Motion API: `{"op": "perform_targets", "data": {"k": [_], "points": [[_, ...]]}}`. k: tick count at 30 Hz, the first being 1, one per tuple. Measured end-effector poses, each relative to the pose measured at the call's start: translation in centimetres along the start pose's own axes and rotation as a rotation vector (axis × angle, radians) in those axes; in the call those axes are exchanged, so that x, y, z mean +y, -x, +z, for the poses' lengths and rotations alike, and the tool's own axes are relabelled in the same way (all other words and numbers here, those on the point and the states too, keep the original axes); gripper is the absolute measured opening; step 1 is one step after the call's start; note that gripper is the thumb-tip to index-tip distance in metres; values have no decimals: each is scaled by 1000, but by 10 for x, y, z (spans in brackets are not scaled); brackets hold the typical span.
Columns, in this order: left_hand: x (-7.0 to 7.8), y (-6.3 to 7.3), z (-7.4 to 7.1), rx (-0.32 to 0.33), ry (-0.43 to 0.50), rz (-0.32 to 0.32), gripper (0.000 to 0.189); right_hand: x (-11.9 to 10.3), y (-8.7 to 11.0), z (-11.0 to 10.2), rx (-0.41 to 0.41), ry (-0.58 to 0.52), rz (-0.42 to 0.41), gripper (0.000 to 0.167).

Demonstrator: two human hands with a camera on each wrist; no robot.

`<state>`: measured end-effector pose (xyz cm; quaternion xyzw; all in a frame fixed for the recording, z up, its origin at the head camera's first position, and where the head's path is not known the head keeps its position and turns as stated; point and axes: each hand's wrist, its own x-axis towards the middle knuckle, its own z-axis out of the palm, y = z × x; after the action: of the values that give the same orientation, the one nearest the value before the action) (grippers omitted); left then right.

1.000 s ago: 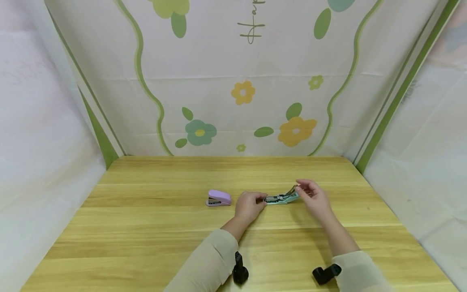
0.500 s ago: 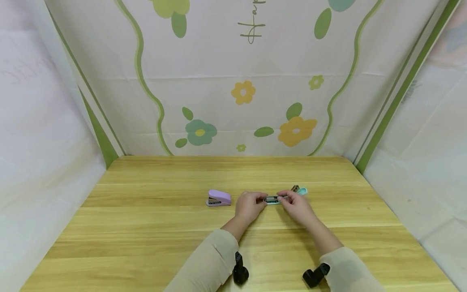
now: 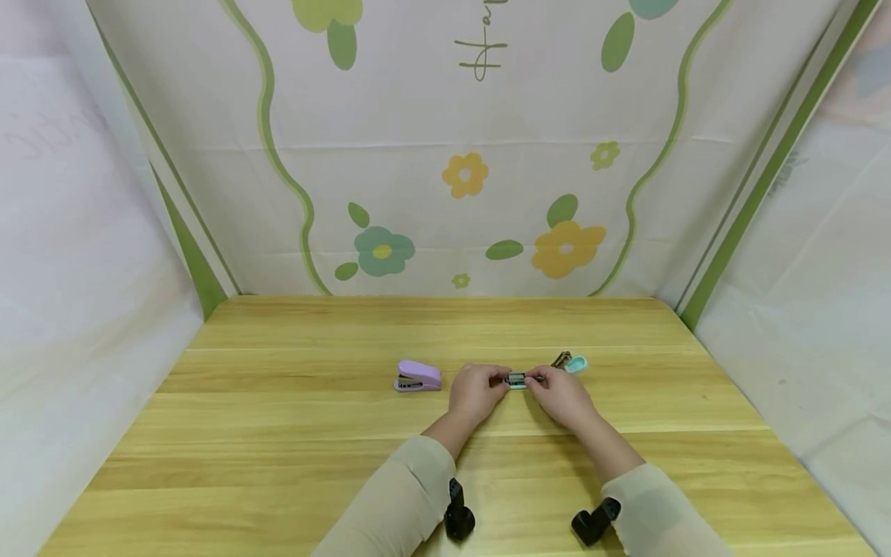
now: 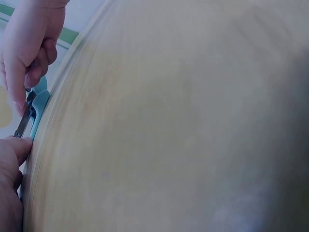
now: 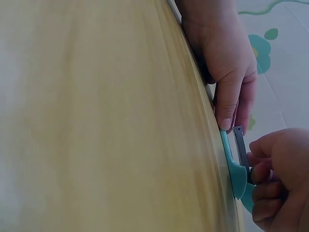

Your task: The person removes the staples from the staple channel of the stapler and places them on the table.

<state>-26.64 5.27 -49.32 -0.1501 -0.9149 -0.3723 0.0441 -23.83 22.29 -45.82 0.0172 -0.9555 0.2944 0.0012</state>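
- Steadying the mint-green plastic stapler [image 5: 235, 175] toward the far edge of the wooden tabletop [image 3: 278, 433], my bare left hand [image 3: 476, 396] pinches one end.
- My right hand [image 3: 562, 398] grips its slim metal magazine [image 5: 241, 147]; I judge gentle pressure best.

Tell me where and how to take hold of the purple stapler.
Best, I'd say, from above: pinch the purple stapler across its long sides, toward the back end, at right in the head view. It stands upright with its mouth gaping at left, so the closed back looks the steadier part. The left hand sits just beyond that end, leaving little room there.
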Motion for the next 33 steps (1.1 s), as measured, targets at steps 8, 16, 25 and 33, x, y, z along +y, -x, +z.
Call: {"op": "perform_targets", "data": {"k": [8,16,25,33], "points": [[-1,-1,1,-5,-4,0,24,-2,-1,1,-20,-78,21,29],[0,0,0,-4,-7,-10,24,-1,-3,3,-13,-219,73,29],[0,0,-1,-5,-7,-9,24,-4,-7,7,50,-240,89,19],[0,0,0,5,-9,6,23,-3,-10,11,44,-239,86,25]]}}
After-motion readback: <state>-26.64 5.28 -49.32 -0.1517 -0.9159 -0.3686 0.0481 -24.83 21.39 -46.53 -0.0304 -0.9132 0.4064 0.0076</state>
